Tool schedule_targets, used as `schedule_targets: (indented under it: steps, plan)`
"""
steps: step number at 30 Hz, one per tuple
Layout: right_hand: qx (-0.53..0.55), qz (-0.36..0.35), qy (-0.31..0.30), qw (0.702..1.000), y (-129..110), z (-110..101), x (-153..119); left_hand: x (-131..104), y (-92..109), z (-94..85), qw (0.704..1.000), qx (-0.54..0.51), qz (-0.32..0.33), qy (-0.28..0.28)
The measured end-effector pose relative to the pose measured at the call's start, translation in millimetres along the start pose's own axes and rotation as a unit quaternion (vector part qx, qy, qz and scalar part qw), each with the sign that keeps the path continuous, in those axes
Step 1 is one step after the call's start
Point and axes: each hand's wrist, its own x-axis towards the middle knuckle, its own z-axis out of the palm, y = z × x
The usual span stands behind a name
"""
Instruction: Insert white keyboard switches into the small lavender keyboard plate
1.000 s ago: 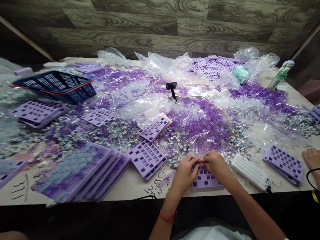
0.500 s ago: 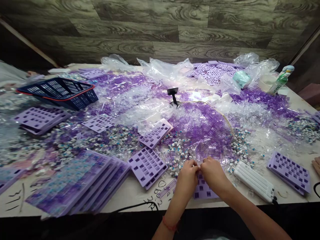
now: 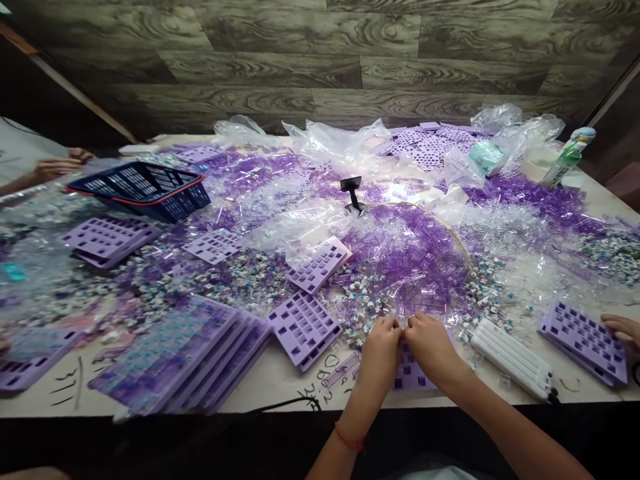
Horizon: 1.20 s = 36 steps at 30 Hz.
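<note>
At the table's front edge, my left hand [image 3: 381,353] and my right hand [image 3: 429,350] meet over a purple keyboard plate [image 3: 413,379] with square cutouts. Both hands are closed, thumbs and fingertips pinched together near the plate's far edge. Whatever is between the fingertips is hidden by the knuckles. A red string bracelet circles my left wrist. Just beyond my hands lie loose white-and-blue key switches [image 3: 365,293] and a heap of clear purple pieces [image 3: 417,253].
Left of me are stacked purple plates [image 3: 305,327] and a leaning stack of filled boards [image 3: 170,360]. A blue basket [image 3: 185,200] stands farther back. A white ribbed object [image 3: 513,360] lies right. Co-workers' hands [image 3: 623,327] show at both sides.
The view has shifted slightly, moving things on the left rightward in the picture. A co-worker's hand at the right now reaches the plates there. My hands stay pinched in nearly the same place.
</note>
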Motion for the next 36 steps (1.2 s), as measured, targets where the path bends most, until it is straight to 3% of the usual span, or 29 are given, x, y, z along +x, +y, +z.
schedule_targets:
  steps: [5,10,13,21,29,36]
  plan:
    - [-0.036,-0.001,0.002,0.999,1.2,-8.6,-21.7,-11.9,-9.4,-4.6,0.997,-0.061,-0.010,0.048]
    - [0.037,0.010,0.118,0.992,2.8,3.0,-55.4,-12.4,-28.3,-24.0,0.986,-0.027,-0.081,0.141]
    - [0.079,0.017,0.156,0.985,2.7,12.8,-73.9,-3.8,-37.2,-33.5,0.980,0.034,-0.107,0.165]
    - [0.116,0.023,0.164,0.979,15.3,12.6,-93.1,16.4,-45.7,-28.1,0.981,0.101,-0.088,0.139]
    - [0.142,0.024,0.182,0.973,17.9,8.6,-94.1,19.7,-43.0,-27.6,0.987,0.099,-0.051,0.119]
    - [0.137,0.026,0.213,0.967,18.7,10.3,-95.2,21.8,-43.3,-29.0,0.989,0.085,-0.057,0.106]
